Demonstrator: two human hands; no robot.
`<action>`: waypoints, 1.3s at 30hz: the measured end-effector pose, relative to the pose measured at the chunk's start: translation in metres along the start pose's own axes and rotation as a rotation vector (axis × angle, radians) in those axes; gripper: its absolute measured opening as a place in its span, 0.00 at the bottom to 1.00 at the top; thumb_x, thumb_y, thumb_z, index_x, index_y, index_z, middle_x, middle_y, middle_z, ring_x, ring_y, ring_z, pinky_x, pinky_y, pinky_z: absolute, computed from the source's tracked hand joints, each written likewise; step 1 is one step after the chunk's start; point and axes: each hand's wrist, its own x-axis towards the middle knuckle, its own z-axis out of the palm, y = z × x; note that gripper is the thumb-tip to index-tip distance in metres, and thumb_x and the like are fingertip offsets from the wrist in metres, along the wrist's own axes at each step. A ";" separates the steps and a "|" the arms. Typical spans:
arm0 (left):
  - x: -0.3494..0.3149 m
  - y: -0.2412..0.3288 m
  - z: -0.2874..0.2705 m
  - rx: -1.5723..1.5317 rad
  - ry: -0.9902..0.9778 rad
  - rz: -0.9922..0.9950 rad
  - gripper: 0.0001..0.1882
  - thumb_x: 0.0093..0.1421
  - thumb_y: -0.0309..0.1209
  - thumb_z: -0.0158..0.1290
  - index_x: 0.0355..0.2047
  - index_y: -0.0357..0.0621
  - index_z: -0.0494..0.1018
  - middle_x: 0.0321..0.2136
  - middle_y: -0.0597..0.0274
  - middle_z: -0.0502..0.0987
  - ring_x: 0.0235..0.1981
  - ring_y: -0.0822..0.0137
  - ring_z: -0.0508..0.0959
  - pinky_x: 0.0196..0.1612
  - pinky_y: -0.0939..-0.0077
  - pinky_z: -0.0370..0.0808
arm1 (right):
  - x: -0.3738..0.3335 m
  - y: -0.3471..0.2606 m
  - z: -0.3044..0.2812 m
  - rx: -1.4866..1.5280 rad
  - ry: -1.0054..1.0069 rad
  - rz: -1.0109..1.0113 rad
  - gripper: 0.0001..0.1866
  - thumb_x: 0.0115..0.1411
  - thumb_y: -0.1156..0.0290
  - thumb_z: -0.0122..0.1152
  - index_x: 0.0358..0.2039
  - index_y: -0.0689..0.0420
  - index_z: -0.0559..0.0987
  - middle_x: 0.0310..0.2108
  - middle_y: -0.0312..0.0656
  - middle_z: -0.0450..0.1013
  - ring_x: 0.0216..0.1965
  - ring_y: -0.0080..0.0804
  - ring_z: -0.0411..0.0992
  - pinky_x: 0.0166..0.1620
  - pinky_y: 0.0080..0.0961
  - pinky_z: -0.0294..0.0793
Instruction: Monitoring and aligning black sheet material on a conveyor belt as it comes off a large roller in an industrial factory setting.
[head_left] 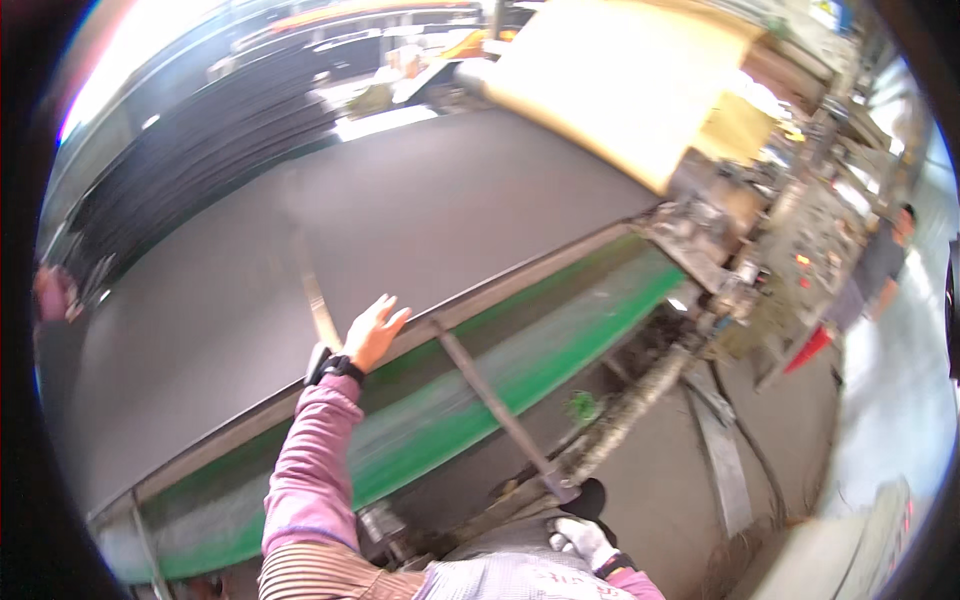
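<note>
My left hand (373, 330) reaches over the near edge of a wide dark grey sheet (430, 210) on a machine bed. Its bare fingers are stretched out and slightly apart, with nothing in them. A black band circles that wrist. Close to the wrist, a narrow tan strip (316, 300) runs across the sheet; whether it touches the arm is hard to tell. My right hand (583, 540), in a white glove, is held low by my body with its fingers curled. What it holds, if anything, is hidden.
A green belt (480, 410) runs below the bed, crossed by a metal bar (495, 400). Beyond the sheet are a yellow web (620, 80) and a dark stack (210, 150). Machinery (715, 200) stands at the right, with another person (875, 260) past it. A pinkish blurred shape (55, 293) is far left.
</note>
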 end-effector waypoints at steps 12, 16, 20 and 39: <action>-0.154 -0.105 -0.181 0.566 -0.235 -1.187 0.33 0.41 0.49 0.57 0.42 0.35 0.70 0.45 0.48 0.70 0.50 0.49 0.67 0.52 0.62 0.65 | 0.000 -0.011 -0.003 -0.118 0.091 0.113 0.14 0.58 0.63 0.47 0.35 0.58 0.77 0.18 0.34 0.70 0.13 0.17 0.60 0.17 0.14 0.58; -0.133 -0.118 -0.169 0.564 -0.374 -1.065 0.34 0.44 0.53 0.54 0.41 0.36 0.71 0.45 0.46 0.69 0.51 0.50 0.64 0.54 0.62 0.61 | -0.002 -0.017 0.002 -0.098 0.103 0.106 0.14 0.59 0.62 0.48 0.35 0.58 0.77 0.18 0.34 0.71 0.12 0.17 0.61 0.16 0.12 0.58; -0.098 -0.091 -0.132 0.474 -0.267 -0.865 0.33 0.45 0.56 0.54 0.37 0.37 0.72 0.38 0.47 0.73 0.43 0.48 0.71 0.46 0.60 0.69 | -0.001 -0.008 -0.006 -0.003 0.071 0.078 0.14 0.59 0.64 0.49 0.37 0.59 0.77 0.19 0.36 0.72 0.15 0.18 0.65 0.17 0.12 0.60; -0.219 -0.195 -0.192 0.650 0.033 -0.956 0.27 0.61 0.47 0.41 0.24 0.31 0.72 0.26 0.41 0.75 0.31 0.47 0.76 0.34 0.57 0.71 | -0.009 -0.004 -0.009 -0.040 0.001 0.013 0.18 0.59 0.58 0.50 0.41 0.57 0.77 0.22 0.33 0.74 0.20 0.18 0.67 0.24 0.13 0.65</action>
